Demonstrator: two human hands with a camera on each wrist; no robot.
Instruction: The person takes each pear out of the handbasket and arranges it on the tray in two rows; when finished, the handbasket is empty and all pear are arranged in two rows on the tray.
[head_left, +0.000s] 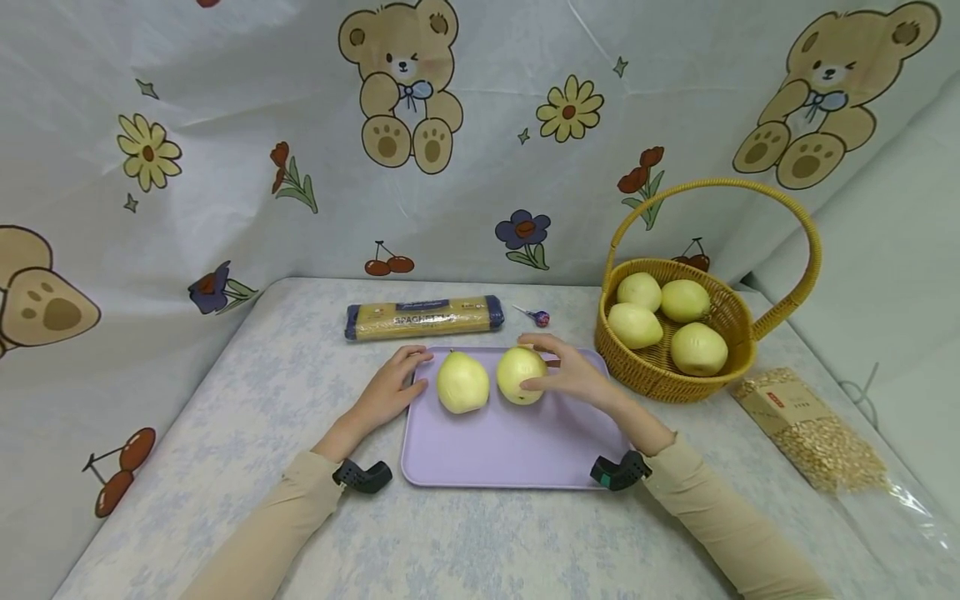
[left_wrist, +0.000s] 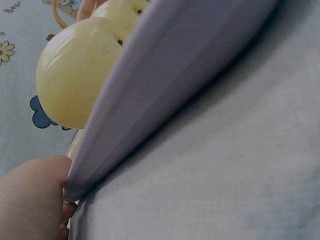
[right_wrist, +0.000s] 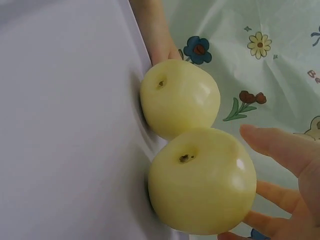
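Note:
Two pale yellow pears stand on a lilac tray in the head view: a left pear and a right pear. My left hand holds the tray's rim near the far left corner, thumb above and fingertips below in the left wrist view. Around the right pear, my right hand has its thumb and fingers spread. The right wrist view shows a gap between the thumb and that pear, with the other fingers behind it.
Behind the tray lie a spaghetti pack and a lollipop. At the back right stands a wicker basket with a tall handle and several pears inside. A bag of grain lies right of it. A patterned cloth hangs at the back.

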